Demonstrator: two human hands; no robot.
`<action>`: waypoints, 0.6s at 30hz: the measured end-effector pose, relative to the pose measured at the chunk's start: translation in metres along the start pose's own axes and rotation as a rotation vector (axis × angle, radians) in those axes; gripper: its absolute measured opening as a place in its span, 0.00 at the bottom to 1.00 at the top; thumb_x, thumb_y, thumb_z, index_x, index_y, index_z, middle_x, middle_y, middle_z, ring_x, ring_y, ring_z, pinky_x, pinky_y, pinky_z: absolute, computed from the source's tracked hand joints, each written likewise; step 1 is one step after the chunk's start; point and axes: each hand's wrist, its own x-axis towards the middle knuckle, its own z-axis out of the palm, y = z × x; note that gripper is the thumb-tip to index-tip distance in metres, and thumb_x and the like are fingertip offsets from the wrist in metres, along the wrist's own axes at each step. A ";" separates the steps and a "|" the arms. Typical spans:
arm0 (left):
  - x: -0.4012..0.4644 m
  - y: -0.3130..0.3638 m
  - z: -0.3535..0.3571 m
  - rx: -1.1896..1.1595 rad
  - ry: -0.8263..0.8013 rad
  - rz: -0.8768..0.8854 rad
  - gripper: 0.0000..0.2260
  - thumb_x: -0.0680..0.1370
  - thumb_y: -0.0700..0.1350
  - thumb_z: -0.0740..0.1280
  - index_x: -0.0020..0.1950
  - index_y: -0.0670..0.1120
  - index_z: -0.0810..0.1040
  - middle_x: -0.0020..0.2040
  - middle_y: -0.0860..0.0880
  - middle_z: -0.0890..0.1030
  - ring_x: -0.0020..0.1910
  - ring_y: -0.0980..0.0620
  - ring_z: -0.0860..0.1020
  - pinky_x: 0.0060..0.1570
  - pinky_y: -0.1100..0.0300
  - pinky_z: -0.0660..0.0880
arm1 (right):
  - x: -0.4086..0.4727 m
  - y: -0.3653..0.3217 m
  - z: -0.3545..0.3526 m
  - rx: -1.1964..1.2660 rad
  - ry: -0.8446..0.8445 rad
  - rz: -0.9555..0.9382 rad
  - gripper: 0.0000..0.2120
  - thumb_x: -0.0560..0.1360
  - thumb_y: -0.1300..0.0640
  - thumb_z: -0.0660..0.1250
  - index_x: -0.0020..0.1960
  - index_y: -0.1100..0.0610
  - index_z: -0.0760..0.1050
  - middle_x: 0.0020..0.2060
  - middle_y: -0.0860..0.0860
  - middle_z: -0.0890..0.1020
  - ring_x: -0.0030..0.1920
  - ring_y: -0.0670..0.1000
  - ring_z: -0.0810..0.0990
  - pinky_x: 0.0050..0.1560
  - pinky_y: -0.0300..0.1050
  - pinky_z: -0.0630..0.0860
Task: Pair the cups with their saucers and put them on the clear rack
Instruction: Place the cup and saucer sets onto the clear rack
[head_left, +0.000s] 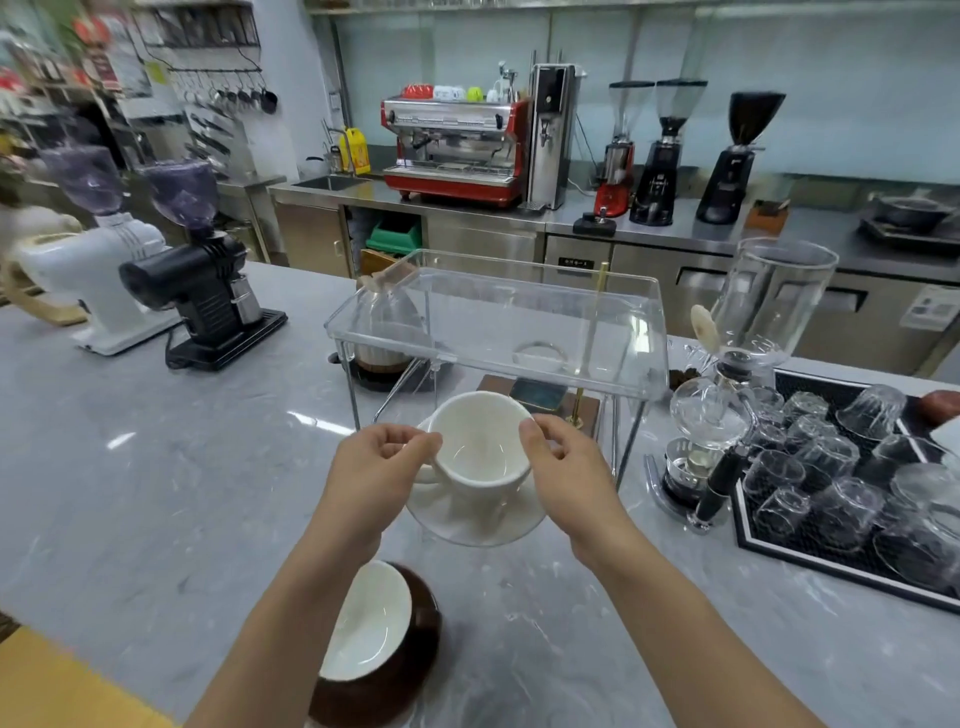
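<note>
A white cup (478, 441) stands on a white saucer (475, 519), and the pair is held above the grey counter in front of the clear rack (498, 322). My left hand (382, 467) grips the left side by the cup's handle. My right hand (563, 470) holds the right side, thumb on the cup's rim. Whether my fingers carry the saucer from below is hidden. The top shelf of the rack holds nothing. A brown cup with a white inside (374, 644) sits on the counter near me, partly behind my left forearm.
A glass siphon brewer (727, 395) stands right of the rack. A black tray (748, 525) with several upturned glasses lies at the far right. A black grinder (202, 291) and a white grinder (93, 270) stand at the left. A scale (540, 395) lies under the rack.
</note>
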 end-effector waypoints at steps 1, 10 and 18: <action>0.007 0.003 0.003 -0.010 0.002 0.006 0.05 0.76 0.44 0.74 0.45 0.43 0.82 0.38 0.42 0.83 0.39 0.46 0.79 0.46 0.46 0.77 | 0.006 -0.001 0.003 -0.002 0.018 -0.004 0.16 0.81 0.43 0.59 0.64 0.47 0.78 0.61 0.48 0.78 0.60 0.50 0.76 0.54 0.43 0.73; 0.067 0.011 0.032 -0.067 -0.021 0.003 0.06 0.77 0.44 0.73 0.47 0.42 0.81 0.42 0.42 0.83 0.42 0.45 0.79 0.46 0.51 0.74 | 0.060 -0.002 0.020 0.027 0.203 0.021 0.17 0.81 0.44 0.59 0.62 0.51 0.79 0.64 0.53 0.78 0.66 0.55 0.74 0.67 0.58 0.72; 0.117 0.011 0.050 -0.060 -0.062 0.005 0.10 0.78 0.37 0.70 0.37 0.44 0.81 0.32 0.45 0.81 0.35 0.47 0.78 0.40 0.54 0.73 | 0.097 0.001 0.030 0.094 0.298 0.071 0.16 0.79 0.45 0.62 0.60 0.50 0.81 0.51 0.41 0.76 0.61 0.52 0.76 0.65 0.55 0.74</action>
